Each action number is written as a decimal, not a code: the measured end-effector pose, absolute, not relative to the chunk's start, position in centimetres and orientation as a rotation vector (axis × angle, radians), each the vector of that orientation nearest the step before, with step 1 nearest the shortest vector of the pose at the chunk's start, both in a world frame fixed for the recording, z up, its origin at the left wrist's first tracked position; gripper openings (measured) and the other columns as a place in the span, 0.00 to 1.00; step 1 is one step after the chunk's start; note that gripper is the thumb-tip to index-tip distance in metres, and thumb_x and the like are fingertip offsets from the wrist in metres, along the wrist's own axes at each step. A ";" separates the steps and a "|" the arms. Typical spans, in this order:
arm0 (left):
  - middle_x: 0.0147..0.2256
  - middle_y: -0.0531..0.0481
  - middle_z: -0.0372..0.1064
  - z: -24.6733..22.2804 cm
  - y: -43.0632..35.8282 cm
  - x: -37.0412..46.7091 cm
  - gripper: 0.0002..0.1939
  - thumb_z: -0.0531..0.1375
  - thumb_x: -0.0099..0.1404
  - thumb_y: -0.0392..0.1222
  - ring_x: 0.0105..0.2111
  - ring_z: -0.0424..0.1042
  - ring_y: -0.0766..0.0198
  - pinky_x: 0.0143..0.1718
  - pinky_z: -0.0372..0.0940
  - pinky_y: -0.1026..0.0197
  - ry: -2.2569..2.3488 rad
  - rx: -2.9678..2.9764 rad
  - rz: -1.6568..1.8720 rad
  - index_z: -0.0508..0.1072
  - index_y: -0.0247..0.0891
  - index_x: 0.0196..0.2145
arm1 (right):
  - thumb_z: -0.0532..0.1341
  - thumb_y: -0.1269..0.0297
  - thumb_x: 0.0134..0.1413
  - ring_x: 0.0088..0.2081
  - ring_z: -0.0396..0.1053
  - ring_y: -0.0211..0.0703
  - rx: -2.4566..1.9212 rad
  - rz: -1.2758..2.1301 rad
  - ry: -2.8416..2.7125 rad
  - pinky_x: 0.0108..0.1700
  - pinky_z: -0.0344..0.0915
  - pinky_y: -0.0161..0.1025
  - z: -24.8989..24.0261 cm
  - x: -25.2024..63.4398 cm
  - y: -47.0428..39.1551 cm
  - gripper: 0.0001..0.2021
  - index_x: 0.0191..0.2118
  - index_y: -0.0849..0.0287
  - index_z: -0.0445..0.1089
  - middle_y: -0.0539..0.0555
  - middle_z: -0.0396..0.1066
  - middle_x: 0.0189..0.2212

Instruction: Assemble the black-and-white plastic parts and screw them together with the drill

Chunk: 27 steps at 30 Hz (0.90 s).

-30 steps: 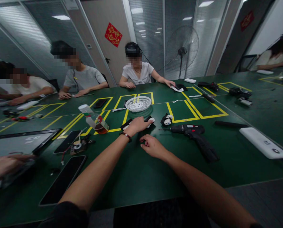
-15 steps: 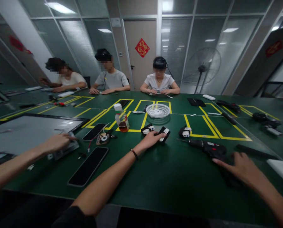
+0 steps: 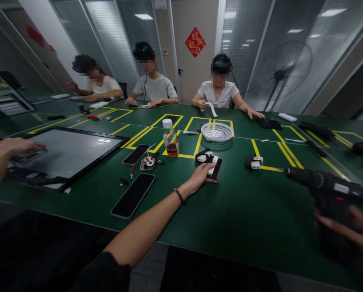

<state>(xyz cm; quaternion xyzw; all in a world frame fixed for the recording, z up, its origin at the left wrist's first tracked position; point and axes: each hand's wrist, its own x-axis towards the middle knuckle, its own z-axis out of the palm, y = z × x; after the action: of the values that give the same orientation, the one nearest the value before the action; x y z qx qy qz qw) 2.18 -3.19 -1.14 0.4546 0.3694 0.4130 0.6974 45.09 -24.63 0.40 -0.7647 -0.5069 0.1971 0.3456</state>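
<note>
My left hand (image 3: 202,177), with a beaded bracelet at its wrist, grips a small black and white part (image 3: 214,168) between thumb and fingers. Just behind it sits a similar black and white part (image 3: 203,155). Off to the right on the table lies another such part (image 3: 256,163). At the right edge, my right hand (image 3: 356,231) is wrapped round the grip of a black cordless drill (image 3: 333,188), its chuck pointing left. Some of that hand is cut off by the frame.
On the green table (image 3: 245,219) are a white basket (image 3: 217,132), a bottle (image 3: 170,140), phones (image 3: 133,195), a small speaker-like part (image 3: 147,163) and yellow tape lines. A co-worker's hand (image 3: 20,148) is over a large panel (image 3: 78,146) at left. Several people sit opposite.
My right hand has taken hold of the drill and lifted it off the table. My left hand now grips the black and white part. A person opposite has reached toward a dark item.
</note>
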 end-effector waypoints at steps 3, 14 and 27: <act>0.38 0.42 0.71 -1.1 -3.4 2.4 0.22 0.65 0.62 0.54 0.35 0.73 0.59 0.36 0.75 0.53 0.826 1.006 0.936 0.72 0.33 0.44 | 0.54 0.44 0.54 0.32 0.75 0.52 -1.518 1.057 -1.082 0.38 0.66 0.55 3.5 40.9 -19.7 0.25 0.53 0.48 0.74 0.73 0.74 0.38; 0.41 0.43 0.72 -2.0 -2.3 2.2 0.23 0.65 0.62 0.53 0.37 0.72 0.59 0.39 0.76 0.51 0.917 1.113 1.053 0.73 0.35 0.50 | 0.55 0.55 0.57 0.20 0.62 0.43 -1.250 1.386 -1.015 0.25 0.62 0.44 2.1 33.3 -13.3 0.16 0.35 0.60 0.75 0.62 0.72 0.26; 0.48 0.41 0.73 -2.2 -2.7 2.3 0.25 0.67 0.60 0.52 0.43 0.75 0.58 0.44 0.74 0.53 0.910 1.137 1.032 0.73 0.35 0.50 | 0.60 0.59 0.57 0.20 0.65 0.42 -1.125 1.595 -1.166 0.24 0.61 0.37 2.5 34.8 -14.2 0.13 0.37 0.65 0.76 0.54 0.68 0.18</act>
<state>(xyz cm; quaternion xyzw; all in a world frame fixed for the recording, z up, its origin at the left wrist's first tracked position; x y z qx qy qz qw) 2.34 -2.66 -2.15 0.4959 0.3969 0.4504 0.6274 34.76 -14.21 2.50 -0.4489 -0.4652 0.6366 0.4204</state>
